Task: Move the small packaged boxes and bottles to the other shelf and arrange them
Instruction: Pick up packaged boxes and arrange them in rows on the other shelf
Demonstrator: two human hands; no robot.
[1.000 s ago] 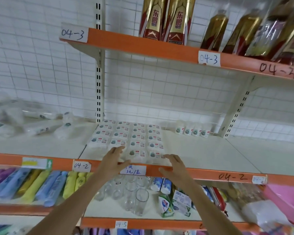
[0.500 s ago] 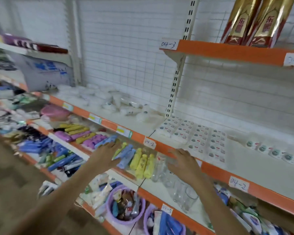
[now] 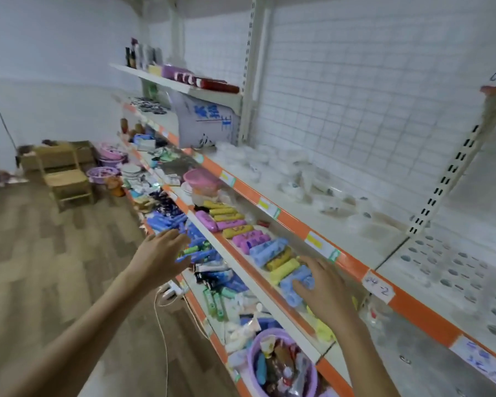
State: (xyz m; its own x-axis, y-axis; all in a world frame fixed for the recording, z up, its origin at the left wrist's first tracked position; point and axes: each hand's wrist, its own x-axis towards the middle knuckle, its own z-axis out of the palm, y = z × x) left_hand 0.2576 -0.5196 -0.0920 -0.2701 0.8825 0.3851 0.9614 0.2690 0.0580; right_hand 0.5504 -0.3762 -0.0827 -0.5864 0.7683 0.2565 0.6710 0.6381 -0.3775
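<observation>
I see the blurred small packaged boxes [image 3: 453, 267] at far right, orientation unreadable, while my left hand [image 3: 158, 257] and right hand [image 3: 324, 285] hover spread, holding nothing.

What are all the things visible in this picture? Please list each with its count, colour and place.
small packaged boxes: blurred grid, count unclear, white, on the orange-edged shelf at far right
clear-wrapped white items: a loose pile, count unclear, on the same shelf, further left
soft cases: a row, count unclear, yellow, purple and blue, on the shelf below
shelf label "04-2": one, white, on the orange shelf edge
purple basin: one, filled with mixed goods, on the lowest shelf near the bottom
wooden chair: one, light brown, on the floor at left
pink lidded container: one, on the middle shelf
left hand: open grip, empty, raised in front of the lower shelves
right hand: open grip, empty, over the blue cases
</observation>
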